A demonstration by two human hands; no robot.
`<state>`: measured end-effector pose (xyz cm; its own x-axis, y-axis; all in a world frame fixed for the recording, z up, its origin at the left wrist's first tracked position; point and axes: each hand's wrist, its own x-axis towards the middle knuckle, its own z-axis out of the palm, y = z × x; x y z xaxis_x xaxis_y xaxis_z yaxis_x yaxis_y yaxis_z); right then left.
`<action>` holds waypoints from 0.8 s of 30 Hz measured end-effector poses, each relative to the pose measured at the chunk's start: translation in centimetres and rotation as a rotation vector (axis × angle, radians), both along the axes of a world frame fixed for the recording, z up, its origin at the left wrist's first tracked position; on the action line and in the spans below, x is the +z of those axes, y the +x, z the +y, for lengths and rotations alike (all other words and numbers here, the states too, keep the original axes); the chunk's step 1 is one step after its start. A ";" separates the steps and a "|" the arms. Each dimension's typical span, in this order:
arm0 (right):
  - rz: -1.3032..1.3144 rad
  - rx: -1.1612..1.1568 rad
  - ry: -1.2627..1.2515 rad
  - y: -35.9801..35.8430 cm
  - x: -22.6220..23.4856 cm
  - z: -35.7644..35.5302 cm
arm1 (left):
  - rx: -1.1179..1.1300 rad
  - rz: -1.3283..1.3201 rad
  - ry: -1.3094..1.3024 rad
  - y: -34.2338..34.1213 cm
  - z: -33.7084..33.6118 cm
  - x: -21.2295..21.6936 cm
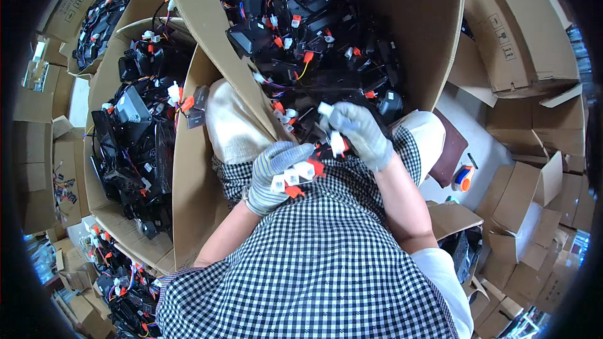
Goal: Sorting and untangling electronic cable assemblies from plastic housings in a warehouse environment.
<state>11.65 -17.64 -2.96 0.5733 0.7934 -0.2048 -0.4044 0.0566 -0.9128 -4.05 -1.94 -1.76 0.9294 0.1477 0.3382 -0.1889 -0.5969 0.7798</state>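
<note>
My left hand [267, 172], in a grey striped work glove, is closed around a bunch of white plug connectors [293, 176] with red-orange pieces on them. To its right, my right hand [365, 135], gloved too, has its fingers bent around a white connector [338, 144] with a red piece. A small white block [325, 109] shows at its fingertips; the fingers partly hide how it is held. Both hands are above my checked apron [301, 251], at the near edge of a big cardboard box [433, 19] filled with black plastic parts [311, 3] and coloured wires.
Another carton [188, 182] of black wired parts stands at my left, with more heaps [110, 19] beyond it. Open cardboard boxes [521, 31] are piled on the right. An orange and blue tape roll [464, 178] lies on the floor beside a dark red surface [449, 144].
</note>
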 end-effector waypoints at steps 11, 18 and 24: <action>0.264 -0.204 0.131 -3.5 2.0 -2.6 | -0.238 -0.200 0.136 6.6 -1.7 0.7; -1.023 -0.121 -0.465 -1.9 5.8 -4.9 | -0.183 -0.025 0.031 4.1 -1.2 -1.1; -0.881 0.167 -0.467 -2.1 5.1 -5.1 | -0.175 0.143 0.226 3.5 -1.0 -0.2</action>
<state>9.58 -22.69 2.12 0.5595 0.8257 -0.0724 0.4544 -0.3786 -0.8063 -0.55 -2.97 -1.94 0.9745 -0.0830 0.2085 -0.2024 -0.7259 0.6573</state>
